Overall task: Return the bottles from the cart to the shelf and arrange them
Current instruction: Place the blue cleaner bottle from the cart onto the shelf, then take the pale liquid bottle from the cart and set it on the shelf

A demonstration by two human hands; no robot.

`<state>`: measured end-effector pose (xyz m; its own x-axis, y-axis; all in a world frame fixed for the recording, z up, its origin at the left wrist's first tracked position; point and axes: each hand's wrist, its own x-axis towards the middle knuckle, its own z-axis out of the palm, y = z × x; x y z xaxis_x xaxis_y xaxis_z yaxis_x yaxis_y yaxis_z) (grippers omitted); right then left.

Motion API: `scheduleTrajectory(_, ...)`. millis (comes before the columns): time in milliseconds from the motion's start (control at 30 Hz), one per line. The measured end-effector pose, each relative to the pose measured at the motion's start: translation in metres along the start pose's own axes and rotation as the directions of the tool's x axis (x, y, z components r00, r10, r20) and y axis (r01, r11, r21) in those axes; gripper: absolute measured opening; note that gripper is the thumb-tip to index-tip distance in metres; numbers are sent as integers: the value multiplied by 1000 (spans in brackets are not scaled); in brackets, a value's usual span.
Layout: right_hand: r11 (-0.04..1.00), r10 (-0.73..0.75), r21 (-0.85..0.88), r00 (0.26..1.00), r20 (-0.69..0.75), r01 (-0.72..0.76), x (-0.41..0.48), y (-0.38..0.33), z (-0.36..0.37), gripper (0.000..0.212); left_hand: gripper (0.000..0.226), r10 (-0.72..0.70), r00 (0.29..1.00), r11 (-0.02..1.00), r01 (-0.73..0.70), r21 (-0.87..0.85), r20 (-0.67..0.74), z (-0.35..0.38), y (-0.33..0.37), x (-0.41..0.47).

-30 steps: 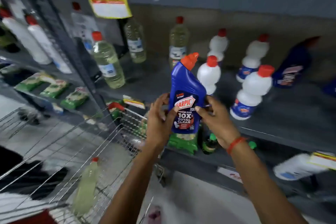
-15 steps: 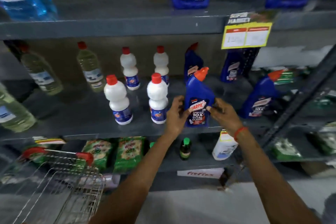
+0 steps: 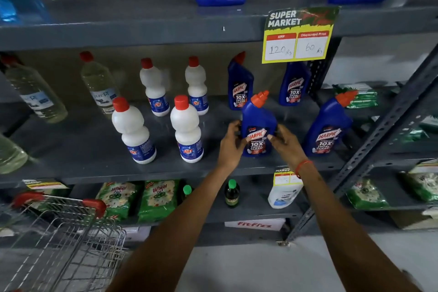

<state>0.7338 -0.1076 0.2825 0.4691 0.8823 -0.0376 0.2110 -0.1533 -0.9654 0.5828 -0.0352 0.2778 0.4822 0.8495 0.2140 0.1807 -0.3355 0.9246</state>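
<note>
Fingers (image 3: 239, 140) of both hands clasp the blue bottle (image 3: 258, 123) on the shelf (image 3: 94, 149).

Grey metal shelving (image 3: 142, 33) fills the view under dim light. A perforated upright post (image 3: 369, 149) slants down the right side. Pale grey floor (image 3: 248, 268) spreads below. A yellow price sign (image 3: 299, 35) hangs above.

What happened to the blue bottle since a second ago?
The blue Harpic bottle with the orange cap went from being held up in front of the shelves to the grey metal shelf, where it seems to stand between the white bottles and another blue one. The left hand and right hand still grip its sides. The white red-capped bottles stayed put.
</note>
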Motion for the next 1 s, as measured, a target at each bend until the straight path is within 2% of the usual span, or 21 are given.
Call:
scheduleTrajectory(100,999,-30,-11,999,-24,30,-2,0,7,47,54,25,1000,999,-25,22,-9,2,2,-3)
scheduleTrajectory(167,994,-103,-36,977,-185,98,-12,-2,21,53,64,48,999,999,-48,26,-4,1,5,-9)
scheduleTrajectory(267,959,-265,-50,822,-504,279,-42,-9,58,47,66,42,996,999,-40,19,-81,-18,7,-26)
scheduleTrajectory(334,931,-323,-29,789,-523,363,-63,-20,95,42,55,54,978,999,-52,13,-201,-44,8,-46)
scheduleTrajectory(434,910,-373,18,839,-395,414,-86,-31,159,37,39,138,912,990,-124,60,-387,-95,4,-86)
scheduleTrajectory(567,911,-384,98,910,-157,401,-113,-38,248,34,28,95,843,988,-14,155,-530,-175,-22,-141)
scheduleTrajectory(634,911,-406,78,914,4,404,-126,-43,296,36,25,69,796,980,59,191,-602,-216,-42,-167)
scheduleTrajectory(734,922,-388,87,890,238,378,-146,-50,379,35,24,-41,711,969,200,146,-702,-279,-76,-208)
scheduleTrajectory(834,944,-329,122,839,433,307,-172,-55,463,40,25,-114,589,949,303,88,-800,-341,-117,-248)
scheduleTrajectory(901,966,-250,90,799,547,241,-188,-50,516,36,22,-181,507,926,376,27,-843,-376,-145,-275)
scheduleTrajectory(1001,988,-63,-57,720,692,142,-210,-33,592,22,24,-333,344,843,526,-113,-878,-419,-193,-317)
